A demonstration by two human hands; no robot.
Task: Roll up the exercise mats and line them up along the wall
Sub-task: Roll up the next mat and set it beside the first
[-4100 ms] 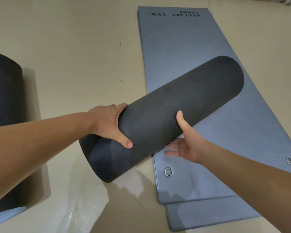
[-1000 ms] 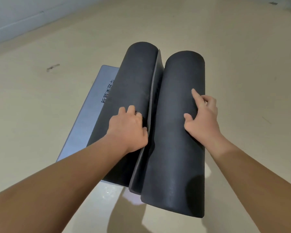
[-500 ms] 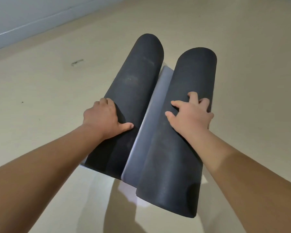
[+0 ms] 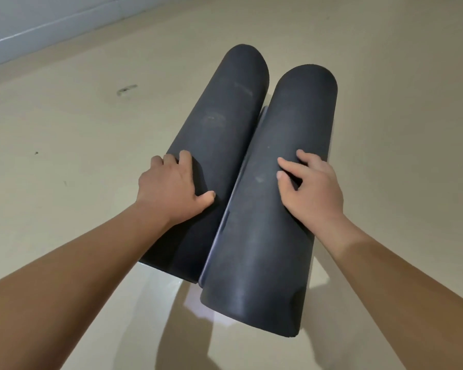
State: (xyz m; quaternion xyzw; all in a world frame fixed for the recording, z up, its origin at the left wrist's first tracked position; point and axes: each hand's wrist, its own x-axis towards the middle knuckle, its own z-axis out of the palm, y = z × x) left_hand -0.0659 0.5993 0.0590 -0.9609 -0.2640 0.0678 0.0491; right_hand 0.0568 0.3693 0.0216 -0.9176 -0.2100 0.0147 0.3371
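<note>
On the beige floor [image 4: 64,156], two dark grey rolled foam exercise mats are lying side by side, the left roll [image 4: 225,116] and the right roll [image 4: 292,124], and they are touching or almost touching along their length. The left hand [image 4: 171,188] is holding the left roll, with its fingers curving over the outer flank and the thumb pressing on top. The right hand [image 4: 310,190] is resting on the right roll with loosely bent fingers; only the tips are pressing, and it is not closing round anything.

The rolling of these two mats is looking finished. The lining-up part is probably still waiting, because the blue-grey wall [image 4: 38,20] is standing well apart, at the upper left, and neither roll is lying against it.

A pale grey strip [image 4: 226,222] is showing in the gap between the rolls. It is likely a loose mat edge, but it is not possible to tell which roll it belongs to. The left fingertips are hiding behind the roll, the left forearm is covering part of that roll's near end, and the view is not showing whether other mats are waiting.
</note>
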